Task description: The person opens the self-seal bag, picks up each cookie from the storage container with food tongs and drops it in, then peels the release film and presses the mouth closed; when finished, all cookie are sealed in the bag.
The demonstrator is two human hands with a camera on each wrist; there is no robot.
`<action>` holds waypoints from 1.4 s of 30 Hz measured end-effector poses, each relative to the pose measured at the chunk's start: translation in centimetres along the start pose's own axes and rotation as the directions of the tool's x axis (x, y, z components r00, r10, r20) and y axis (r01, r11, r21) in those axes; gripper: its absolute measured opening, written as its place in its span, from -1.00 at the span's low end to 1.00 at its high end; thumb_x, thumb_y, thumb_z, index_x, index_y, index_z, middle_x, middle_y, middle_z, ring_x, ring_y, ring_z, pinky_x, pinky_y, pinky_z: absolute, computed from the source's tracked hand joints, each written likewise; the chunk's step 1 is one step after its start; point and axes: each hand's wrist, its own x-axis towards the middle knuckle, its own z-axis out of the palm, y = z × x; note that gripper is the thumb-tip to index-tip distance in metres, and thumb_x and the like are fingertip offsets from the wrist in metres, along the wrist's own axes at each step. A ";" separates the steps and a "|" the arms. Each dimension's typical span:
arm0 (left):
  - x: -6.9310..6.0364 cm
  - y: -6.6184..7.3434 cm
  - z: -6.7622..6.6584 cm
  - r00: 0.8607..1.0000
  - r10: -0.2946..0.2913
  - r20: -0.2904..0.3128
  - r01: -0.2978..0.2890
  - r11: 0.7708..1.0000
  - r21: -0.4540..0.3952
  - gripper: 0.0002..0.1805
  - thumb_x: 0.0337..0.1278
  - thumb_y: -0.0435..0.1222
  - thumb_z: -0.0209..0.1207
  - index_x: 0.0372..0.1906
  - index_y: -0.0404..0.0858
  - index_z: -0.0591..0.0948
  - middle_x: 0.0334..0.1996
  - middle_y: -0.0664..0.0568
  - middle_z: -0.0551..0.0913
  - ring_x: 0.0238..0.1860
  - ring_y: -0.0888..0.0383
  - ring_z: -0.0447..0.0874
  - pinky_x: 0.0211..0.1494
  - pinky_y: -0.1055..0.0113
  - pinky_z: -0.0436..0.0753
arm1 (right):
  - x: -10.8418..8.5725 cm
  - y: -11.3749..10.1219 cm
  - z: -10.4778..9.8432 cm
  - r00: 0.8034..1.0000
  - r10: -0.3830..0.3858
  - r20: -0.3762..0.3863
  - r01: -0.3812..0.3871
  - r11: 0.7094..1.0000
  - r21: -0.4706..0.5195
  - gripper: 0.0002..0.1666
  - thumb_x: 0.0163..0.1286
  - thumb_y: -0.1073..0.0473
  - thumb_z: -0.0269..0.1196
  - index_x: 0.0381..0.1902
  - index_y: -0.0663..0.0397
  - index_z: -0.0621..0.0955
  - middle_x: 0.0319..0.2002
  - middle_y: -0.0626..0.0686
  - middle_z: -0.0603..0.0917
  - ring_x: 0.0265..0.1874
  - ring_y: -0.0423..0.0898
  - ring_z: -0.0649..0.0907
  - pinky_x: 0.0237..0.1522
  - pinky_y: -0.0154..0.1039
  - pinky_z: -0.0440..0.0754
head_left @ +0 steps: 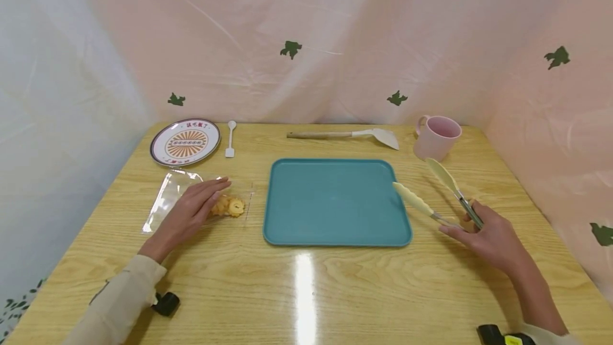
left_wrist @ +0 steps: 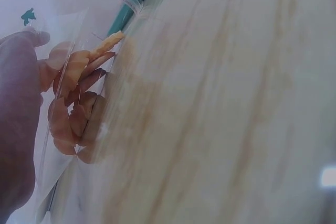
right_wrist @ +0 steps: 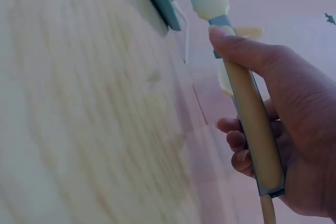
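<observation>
On the left, a clear plastic bag [head_left: 160,202] lies on the table with several golden ring-shaped cookies [head_left: 236,207] inside. Over it my left hand [head_left: 190,207] reaches with fairly straight fingers, touching the bag and covering part of the cookies. The left wrist view shows the cookies [left_wrist: 73,108] through the film beside that hand [left_wrist: 18,119]. My right hand [head_left: 495,233] grips a pair of tongs by the handles; their cream tips [head_left: 413,199] are spread apart at the right edge of the teal tray [head_left: 335,204]. In the right wrist view the thumb lies along the tongs' handle [right_wrist: 254,129].
A patterned plate [head_left: 160,148] and a small white spoon [head_left: 230,140] sit at the back left. Behind the tray lies a spatula with a wooden handle [head_left: 318,135]. A pink mug [head_left: 433,145] stands at the back right, and a pale curtain [head_left: 335,31] hangs behind the table.
</observation>
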 end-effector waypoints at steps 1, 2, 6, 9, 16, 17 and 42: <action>0.0 0.0 0.0 1.000 0.004 -0.001 -0.004 1.000 0.000 -0.61 0.58 -0.41 0.01 0.37 -0.27 0.56 0.34 -0.17 0.57 0.34 -0.21 0.46 0.53 0.20 0.23 | -0.1 0.0 0.0 1.000 0.005 -0.007 -0.005 1.000 -0.002 -0.38 0.28 -0.12 0.51 -0.13 0.29 0.51 -0.45 0.09 0.50 -0.45 0.03 0.49 -0.51 -0.21 0.43; 0.0 0.0 0.0 1.000 0.006 -0.002 -0.006 1.000 0.000 -0.61 0.59 -0.41 0.01 0.37 -0.27 0.56 0.34 -0.16 0.57 0.34 -0.21 0.46 0.52 0.20 0.23 | -0.2 0.1 0.1 1.000 0.013 -0.013 -0.013 1.000 -0.002 -0.37 0.28 -0.12 0.51 -0.12 0.31 0.52 -0.41 0.12 0.55 -0.41 0.06 0.52 -0.48 -0.19 0.46; 0.0 -0.1 0.0 1.000 0.007 0.000 -0.007 1.000 -0.001 -0.61 0.59 -0.41 0.01 0.37 -0.27 0.56 0.34 -0.17 0.57 0.34 -0.21 0.45 0.52 0.20 0.22 | -0.8 0.3 0.3 0.998 0.056 -0.035 -0.056 0.998 0.001 -0.36 0.26 -0.15 0.51 -0.18 0.29 0.50 -0.32 0.16 0.58 -0.35 0.11 0.54 -0.43 -0.15 0.48; 0.0 -0.1 0.0 1.000 0.005 -0.001 -0.005 1.000 -0.004 -0.61 0.58 -0.42 0.01 0.37 -0.27 0.57 0.34 -0.17 0.57 0.34 -0.21 0.45 0.53 0.21 0.21 | -1.1 0.5 0.5 0.994 0.100 -0.042 -0.100 0.995 0.002 -0.33 0.29 -0.18 0.48 -0.18 0.32 0.49 -0.31 0.17 0.55 -0.35 0.11 0.53 -0.44 -0.14 0.46; 0.0 0.0 0.0 1.000 0.005 -0.001 -0.005 1.000 -0.005 -0.61 0.58 -0.42 0.02 0.36 -0.28 0.57 0.34 -0.17 0.57 0.34 -0.22 0.46 0.53 0.22 0.21 | -1.8 0.5 1.0 0.984 0.161 -0.081 -0.162 0.987 0.005 -0.34 0.32 -0.21 0.45 -0.27 0.27 0.43 -0.44 0.13 0.42 -0.48 0.07 0.45 -0.49 -0.14 0.37; 0.0 0.0 0.0 1.000 0.004 0.000 -0.004 1.000 -0.004 -0.61 0.58 -0.41 0.02 0.36 -0.28 0.57 0.34 -0.17 0.57 0.34 -0.21 0.46 0.53 0.22 0.21 | -1.9 0.4 1.1 0.982 0.168 -0.091 -0.168 0.986 0.009 -0.34 0.31 -0.20 0.46 -0.31 0.23 0.40 -0.47 0.11 0.38 -0.50 0.05 0.42 -0.50 -0.14 0.35; 0.0 0.0 0.0 1.000 -0.005 0.005 0.005 1.000 -0.004 -0.61 0.59 -0.41 0.01 0.36 -0.28 0.57 0.33 -0.17 0.57 0.34 -0.20 0.47 0.52 0.12 0.23 | -3.0 -1.1 2.8 0.937 0.294 -0.189 -0.308 0.950 -0.053 0.20 0.26 -0.29 0.45 0.21 0.80 0.30 0.07 0.74 0.32 0.02 0.68 0.34 -0.02 0.48 0.38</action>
